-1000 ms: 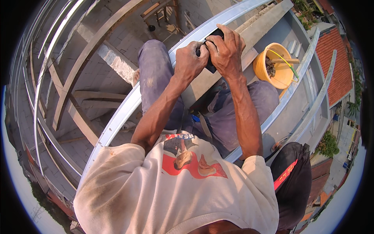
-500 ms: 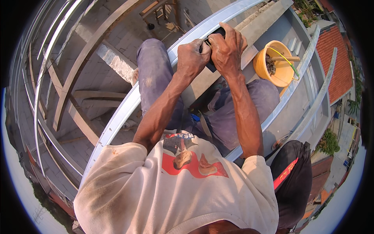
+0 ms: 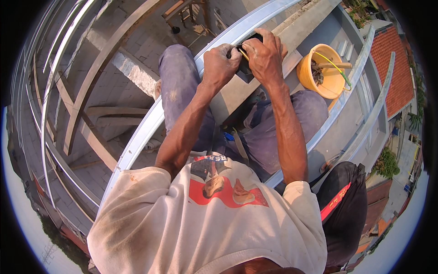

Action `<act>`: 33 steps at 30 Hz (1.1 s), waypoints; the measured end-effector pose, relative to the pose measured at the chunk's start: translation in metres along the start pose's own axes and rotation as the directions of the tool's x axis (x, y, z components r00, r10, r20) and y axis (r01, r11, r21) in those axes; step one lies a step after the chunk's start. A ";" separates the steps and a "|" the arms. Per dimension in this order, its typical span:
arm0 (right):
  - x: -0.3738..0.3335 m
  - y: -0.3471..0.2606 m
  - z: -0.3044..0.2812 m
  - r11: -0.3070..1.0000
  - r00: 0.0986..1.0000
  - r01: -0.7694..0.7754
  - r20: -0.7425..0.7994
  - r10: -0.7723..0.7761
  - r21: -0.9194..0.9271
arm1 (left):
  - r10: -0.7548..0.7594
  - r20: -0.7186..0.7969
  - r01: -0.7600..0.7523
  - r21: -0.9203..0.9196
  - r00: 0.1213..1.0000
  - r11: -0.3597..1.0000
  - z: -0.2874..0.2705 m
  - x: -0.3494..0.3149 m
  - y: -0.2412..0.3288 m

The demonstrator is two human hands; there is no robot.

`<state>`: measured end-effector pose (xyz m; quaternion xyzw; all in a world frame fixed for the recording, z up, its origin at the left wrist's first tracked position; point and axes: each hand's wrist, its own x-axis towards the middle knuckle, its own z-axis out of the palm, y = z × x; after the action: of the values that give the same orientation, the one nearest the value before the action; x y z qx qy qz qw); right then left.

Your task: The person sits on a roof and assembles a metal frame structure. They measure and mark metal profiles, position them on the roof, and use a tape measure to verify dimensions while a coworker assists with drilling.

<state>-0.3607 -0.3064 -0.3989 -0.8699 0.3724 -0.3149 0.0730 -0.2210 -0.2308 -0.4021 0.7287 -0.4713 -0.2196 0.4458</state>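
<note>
My left hand [image 3: 221, 65] is closed, thumb and fingers pinched together, beside the pale metal channel [image 3: 230, 33]. Just to its right, my right hand [image 3: 264, 55] is also closed, its fingers curled over. Between them shows a thin yellowish strip [image 3: 244, 54], at the edge of my right hand. Under and behind the fingers lies a flat black piece [image 3: 245, 72], mostly hidden, against the channel. What the left fingertips pinch is too small to make out.
A yellow bucket [image 3: 332, 86] with a wooden handle and debris inside stands right of my right knee. Long metal rails [image 3: 349, 107] run along the right. Curved-looking wooden beams [image 3: 86, 86] span an open drop on the left. Another person's dark-clad knee [image 3: 343, 212] is at lower right.
My hands have drawn slightly apart, the left one shifting a little to the left. The thin yellowish strip now shows between them. The black piece stays beneath.
</note>
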 end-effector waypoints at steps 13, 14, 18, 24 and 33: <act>0.001 -0.004 -0.004 0.997 1.000 -0.011 -0.005 0.011 0.081 | -0.244 0.055 0.250 -0.204 0.968 0.947 -0.003 0.000 -0.002; 0.002 -0.006 -0.005 0.994 1.000 -0.016 -0.004 0.016 0.105 | -0.259 0.053 0.265 -0.210 0.964 0.941 -0.004 -0.001 -0.002; 0.001 -0.004 -0.010 0.993 1.000 0.005 0.009 -0.006 0.114 | -0.206 0.050 0.212 -0.209 0.977 0.955 -0.002 0.002 -0.011; 0.000 -0.005 -0.013 0.998 0.998 0.033 0.055 -0.036 0.059 | -0.190 0.003 0.188 -0.151 0.982 0.970 -0.005 -0.003 -0.006; -0.006 -0.015 -0.016 0.995 0.993 0.033 0.112 -0.022 -0.094 | -0.144 -0.091 0.136 -0.089 0.985 0.987 -0.002 0.003 -0.005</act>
<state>-0.3644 -0.2902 -0.3834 -0.8935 0.3705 -0.2491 0.0477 -0.2158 -0.2314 -0.4046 0.7508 -0.3869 -0.2340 0.4815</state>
